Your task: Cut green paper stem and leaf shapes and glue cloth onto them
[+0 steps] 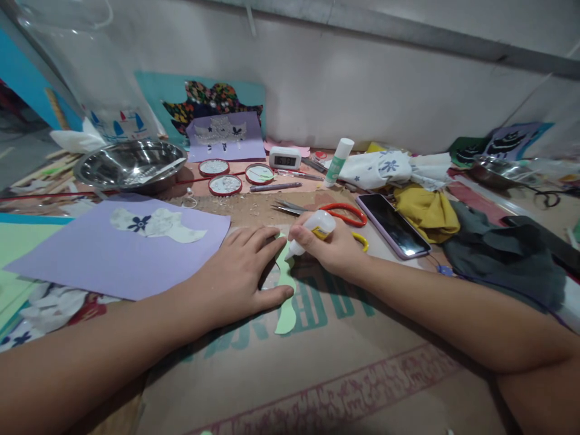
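A wavy light-green paper cutout (285, 311) lies on the printed cardboard in front of me. My left hand (247, 272) rests flat and open, its thumb and fingertips pressing the left edge of the cutout. My right hand (338, 244) is closed around a small white glue bottle (319, 226) with a yellow label. The bottle tilts down, its nozzle at the cutout's upper right edge. Just behind the right hand lie scissors with red and yellow handles (347, 212), partly hidden by the hand. Left of my left hand, a purple sheet (176, 275) carries a white fabric cutout (174, 223) with a dark flower.
A metal bowl (131, 163), small round red-rimmed dishes (225, 185), a digital clock (284, 158) and an upright glue stick (339, 162) stand at the back. To the right are a phone (393, 223), yellow cloth (426, 211) and dark fabric (502, 260). A wall closes the far side.
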`<state>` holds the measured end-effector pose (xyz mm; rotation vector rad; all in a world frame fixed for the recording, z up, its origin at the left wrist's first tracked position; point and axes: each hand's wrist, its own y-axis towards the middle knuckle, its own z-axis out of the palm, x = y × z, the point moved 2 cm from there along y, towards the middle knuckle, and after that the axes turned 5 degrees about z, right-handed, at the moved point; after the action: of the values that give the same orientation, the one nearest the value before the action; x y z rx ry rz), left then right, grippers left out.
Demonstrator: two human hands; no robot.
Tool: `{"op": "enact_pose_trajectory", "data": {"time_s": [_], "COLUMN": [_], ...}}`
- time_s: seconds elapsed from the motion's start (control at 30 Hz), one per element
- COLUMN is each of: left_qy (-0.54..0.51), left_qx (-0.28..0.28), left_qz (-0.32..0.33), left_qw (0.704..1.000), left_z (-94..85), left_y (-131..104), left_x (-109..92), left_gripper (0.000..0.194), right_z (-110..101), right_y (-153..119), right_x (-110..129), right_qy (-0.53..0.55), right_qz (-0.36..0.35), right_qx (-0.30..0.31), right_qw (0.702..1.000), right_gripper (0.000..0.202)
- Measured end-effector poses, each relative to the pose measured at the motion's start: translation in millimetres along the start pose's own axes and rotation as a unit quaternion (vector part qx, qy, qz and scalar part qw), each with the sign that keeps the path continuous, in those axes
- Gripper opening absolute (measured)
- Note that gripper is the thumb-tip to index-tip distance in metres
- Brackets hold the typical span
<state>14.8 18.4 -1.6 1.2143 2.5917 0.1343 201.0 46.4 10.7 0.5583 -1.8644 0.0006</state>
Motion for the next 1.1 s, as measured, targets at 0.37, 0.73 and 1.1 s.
{"op": "enact_pose_trajectory", "data": {"time_s": [0.37, 0.73, 1.1], "left_qy": [0.008, 0.007, 0.007], "left_qx": [0.000, 0.000, 0.005], "left_qz": [0.001, -0.001, -0.001], "left_qw": [1.000, 1.000, 1.000], "left_z": [1.0, 1.1, 0.3], "left_y": [-0.1, -0.2, -0.1], "left_x": [-0.2, 0.3, -0.3], "left_gripper": [0.074, 0.074, 0.070], "right_z": [1.1, 1.9, -4.5], "right_y": [-0.3, 1.2, -10.9], "right_x": [-1.0, 1.1, 7.3], "right_qy": [0.005, 0.000, -0.007], "right_qz": [-0.002, -0.009, -0.102], "right_qx": [0.005, 0.006, -0.034], "right_qw": [1.000, 1.000, 0.994], "right_gripper": [0.045, 0.045, 0.025]}}
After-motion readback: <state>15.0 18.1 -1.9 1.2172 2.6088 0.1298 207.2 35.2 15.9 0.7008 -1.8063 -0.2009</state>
